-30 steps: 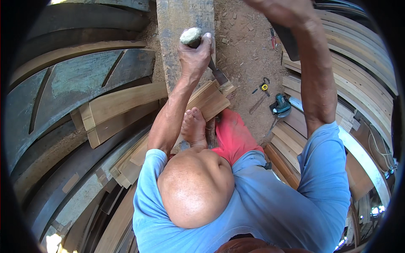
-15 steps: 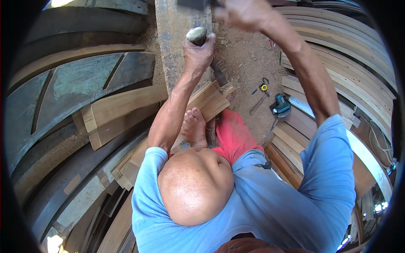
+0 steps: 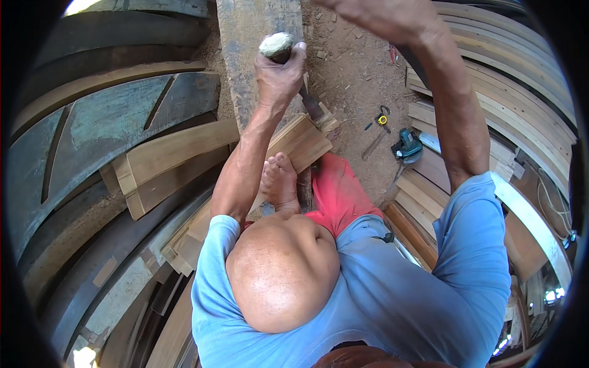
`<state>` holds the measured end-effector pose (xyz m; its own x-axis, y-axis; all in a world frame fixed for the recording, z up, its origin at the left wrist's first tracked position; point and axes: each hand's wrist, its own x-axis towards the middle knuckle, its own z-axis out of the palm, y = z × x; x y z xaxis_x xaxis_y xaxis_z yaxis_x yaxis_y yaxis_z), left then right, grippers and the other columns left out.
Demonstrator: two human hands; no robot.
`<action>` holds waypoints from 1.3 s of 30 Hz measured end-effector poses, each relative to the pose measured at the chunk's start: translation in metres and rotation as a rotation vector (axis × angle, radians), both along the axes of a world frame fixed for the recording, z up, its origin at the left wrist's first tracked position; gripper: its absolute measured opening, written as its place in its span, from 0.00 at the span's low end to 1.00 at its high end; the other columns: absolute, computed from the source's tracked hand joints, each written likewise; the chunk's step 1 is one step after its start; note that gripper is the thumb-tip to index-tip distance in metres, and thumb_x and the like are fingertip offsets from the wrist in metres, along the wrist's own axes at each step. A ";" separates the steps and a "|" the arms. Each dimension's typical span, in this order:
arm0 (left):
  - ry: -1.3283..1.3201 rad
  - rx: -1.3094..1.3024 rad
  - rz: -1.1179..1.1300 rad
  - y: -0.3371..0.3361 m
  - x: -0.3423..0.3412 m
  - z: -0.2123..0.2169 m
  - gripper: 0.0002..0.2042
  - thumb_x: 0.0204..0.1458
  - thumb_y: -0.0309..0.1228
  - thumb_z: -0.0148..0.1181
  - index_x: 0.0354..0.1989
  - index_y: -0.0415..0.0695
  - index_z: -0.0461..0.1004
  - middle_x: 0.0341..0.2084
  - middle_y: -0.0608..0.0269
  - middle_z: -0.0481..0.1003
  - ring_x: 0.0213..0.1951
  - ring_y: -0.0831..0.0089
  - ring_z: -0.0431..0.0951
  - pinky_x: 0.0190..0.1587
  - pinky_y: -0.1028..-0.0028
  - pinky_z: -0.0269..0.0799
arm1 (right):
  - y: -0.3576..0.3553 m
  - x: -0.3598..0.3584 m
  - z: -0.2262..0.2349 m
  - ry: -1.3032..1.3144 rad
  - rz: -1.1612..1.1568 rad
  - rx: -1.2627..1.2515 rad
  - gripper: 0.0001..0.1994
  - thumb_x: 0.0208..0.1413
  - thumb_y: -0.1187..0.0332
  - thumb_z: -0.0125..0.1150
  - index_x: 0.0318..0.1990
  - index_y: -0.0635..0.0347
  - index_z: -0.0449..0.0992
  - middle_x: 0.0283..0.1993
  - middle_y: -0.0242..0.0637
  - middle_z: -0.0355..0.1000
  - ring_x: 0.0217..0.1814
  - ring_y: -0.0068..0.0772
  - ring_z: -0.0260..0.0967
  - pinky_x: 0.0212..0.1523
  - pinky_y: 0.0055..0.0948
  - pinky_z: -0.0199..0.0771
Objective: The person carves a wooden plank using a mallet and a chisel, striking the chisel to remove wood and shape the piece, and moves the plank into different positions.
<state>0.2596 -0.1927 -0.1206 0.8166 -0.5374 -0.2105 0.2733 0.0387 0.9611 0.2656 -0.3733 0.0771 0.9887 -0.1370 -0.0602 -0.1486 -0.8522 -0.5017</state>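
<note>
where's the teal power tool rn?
Head view, right of centre: the teal power tool lies on the dirt floor, just below a small yellow tape measure and against the stacked curved planks.

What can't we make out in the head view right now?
- Right hand: cut off by the top edge of the head view; whatever it holds is out of frame.
- Blade of the worn-topped wooden-handled chisel: the left hand wraps the handle and hides most of it; its contact with the grey weathered plank is unclear.
- Small yellow tool on the dirt: too small to identify.
</note>
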 end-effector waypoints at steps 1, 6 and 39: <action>-0.028 0.009 0.021 0.000 -0.002 -0.001 0.10 0.60 0.27 0.64 0.26 0.44 0.73 0.16 0.71 0.74 0.20 0.82 0.74 0.23 0.78 0.69 | 0.005 -0.007 -0.011 0.009 0.029 0.044 0.14 0.49 0.65 0.63 0.27 0.73 0.74 0.23 0.60 0.71 0.29 0.59 0.76 0.34 0.47 0.76; -0.002 0.011 -0.002 0.002 -0.006 -0.004 0.10 0.59 0.27 0.65 0.26 0.43 0.73 0.17 0.70 0.74 0.19 0.82 0.73 0.22 0.77 0.68 | 0.013 -0.018 -0.035 0.302 0.091 -0.132 0.16 0.50 0.63 0.67 0.27 0.72 0.76 0.27 0.61 0.75 0.35 0.62 0.78 0.39 0.50 0.79; -0.040 0.063 -0.032 -0.009 -0.017 -0.011 0.07 0.56 0.27 0.67 0.30 0.41 0.73 0.21 0.72 0.73 0.25 0.84 0.70 0.27 0.78 0.67 | -0.006 -0.006 -0.008 -0.081 0.008 0.009 0.16 0.49 0.61 0.65 0.33 0.70 0.77 0.30 0.62 0.75 0.37 0.63 0.77 0.39 0.49 0.78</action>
<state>0.2428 -0.2022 -0.1319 0.8076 -0.5501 -0.2126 0.2347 -0.0308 0.9716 0.2600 -0.3797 0.0692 0.9915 -0.1290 0.0186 -0.1007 -0.8488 -0.5190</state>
